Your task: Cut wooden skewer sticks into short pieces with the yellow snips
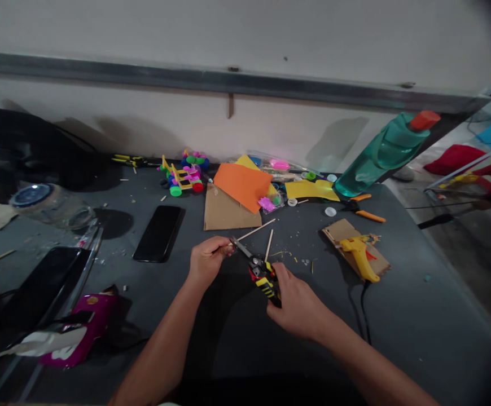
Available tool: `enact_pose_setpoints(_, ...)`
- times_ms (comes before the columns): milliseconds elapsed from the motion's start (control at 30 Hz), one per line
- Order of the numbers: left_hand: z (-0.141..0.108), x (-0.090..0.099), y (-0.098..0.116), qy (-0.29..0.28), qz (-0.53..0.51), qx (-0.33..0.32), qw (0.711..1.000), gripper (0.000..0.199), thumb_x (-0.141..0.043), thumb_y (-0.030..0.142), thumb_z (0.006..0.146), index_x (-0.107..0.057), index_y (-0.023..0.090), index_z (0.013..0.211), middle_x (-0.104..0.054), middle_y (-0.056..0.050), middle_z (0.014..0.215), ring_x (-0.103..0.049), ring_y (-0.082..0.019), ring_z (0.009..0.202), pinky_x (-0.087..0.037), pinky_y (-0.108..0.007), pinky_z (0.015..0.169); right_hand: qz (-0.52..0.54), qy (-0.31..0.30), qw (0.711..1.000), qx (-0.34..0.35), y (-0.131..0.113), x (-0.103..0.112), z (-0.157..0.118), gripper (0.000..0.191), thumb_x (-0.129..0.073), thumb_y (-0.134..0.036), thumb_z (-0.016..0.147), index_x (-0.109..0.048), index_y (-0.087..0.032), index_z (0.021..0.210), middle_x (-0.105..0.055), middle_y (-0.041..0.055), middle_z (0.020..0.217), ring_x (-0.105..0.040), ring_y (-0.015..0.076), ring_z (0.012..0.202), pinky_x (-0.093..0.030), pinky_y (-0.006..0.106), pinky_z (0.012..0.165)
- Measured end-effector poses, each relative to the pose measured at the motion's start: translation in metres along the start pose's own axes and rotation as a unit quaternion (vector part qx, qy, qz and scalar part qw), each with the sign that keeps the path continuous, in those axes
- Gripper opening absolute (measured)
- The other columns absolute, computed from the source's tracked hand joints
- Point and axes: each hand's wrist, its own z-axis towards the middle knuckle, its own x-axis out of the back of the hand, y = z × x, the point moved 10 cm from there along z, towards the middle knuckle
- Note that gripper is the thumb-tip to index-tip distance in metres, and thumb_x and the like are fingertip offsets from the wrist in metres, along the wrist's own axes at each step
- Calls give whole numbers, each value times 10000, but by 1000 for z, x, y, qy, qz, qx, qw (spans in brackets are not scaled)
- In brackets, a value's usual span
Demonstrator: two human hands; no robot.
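Right hand [298,301] clenched around black-yellow-red cutters [263,279]; left hand [209,256] apparently pinching a long, pale wooden stick [260,229] beside their blades. Work looked partway along: small scraps [312,266] lay about, though whether that stick was severed couldn't be told. Beyond rose a whitish wall [186,34]; a dark grey tabletop [423,316] bore brown cardboard [224,213] and a shorter pale stick [269,245].

Right grip [298,299] covers part of the black-and-yellow cutter handles [266,286]. Beyond the grips, the orange paper sheet [244,185] partly hides the brown cardboard square [228,210]. Far left of them, the black bulky object [29,146] is cut off by the edge, its form indistinct.
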Motion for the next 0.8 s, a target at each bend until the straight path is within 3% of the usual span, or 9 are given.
enact_pose_setpoints(333,0,-1,5,-10,21,-27,999,154,-587,189,757,-641,187,612,-643,-8,636,-600,-134,614,-460,-229,593,-44,31,999,3,-2,5,-2,331,-465,-229,653,-381,-170,968,-550,80,887,-552,202,727,-369,301,625)
enact_pose_setpoints(567,-2,-2,2,-13,19,-20,1000,126,-581,208,774,-652,191,671,-635,-1,637,-589,-128,592,-462,-228,591,-64,4,998,-15,1,-1,0,275,-460,-216,684,-355,-183,937,-557,68,861,-557,183,660,-334,277,570)
enact_pose_setpoints(800,-2,-2,2,-11,7,-12,1000,125,-586,205,767,-640,190,654,-617,4,622,-574,-124,577,-454,-228,566,-62,33,997,-9,0,5,-1,330,-468,-231,656,-362,-179,964,-557,68,865,-555,197,687,-363,303,610)
